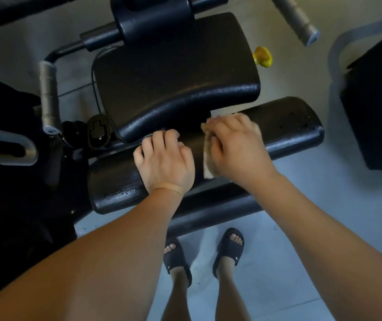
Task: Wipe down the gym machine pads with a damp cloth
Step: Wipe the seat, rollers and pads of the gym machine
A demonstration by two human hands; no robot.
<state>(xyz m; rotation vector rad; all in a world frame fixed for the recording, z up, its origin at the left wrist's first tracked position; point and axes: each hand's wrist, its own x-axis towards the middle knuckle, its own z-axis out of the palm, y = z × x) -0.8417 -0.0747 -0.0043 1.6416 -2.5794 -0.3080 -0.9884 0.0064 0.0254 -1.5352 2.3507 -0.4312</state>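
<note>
A long black pad [287, 126] runs across the middle of the head view, wet in spots. Above it lies a larger black seat pad [173, 77]. My right hand [236, 147] presses a beige cloth [208, 165] onto the long pad, its fingers curled over the cloth. My left hand [164, 161] rests on the same pad just left of the cloth, fingers bent, their tips at the gap under the seat pad's front edge. Most of the cloth is hidden under my right hand.
A yellow knob [263, 56] sticks out right of the seat pad. Grey taped handles stand at the left [49, 98] and top right [297, 18]. Another dark machine [375, 107] is at the right. My feet in dark slides [204, 256] stand on the grey floor.
</note>
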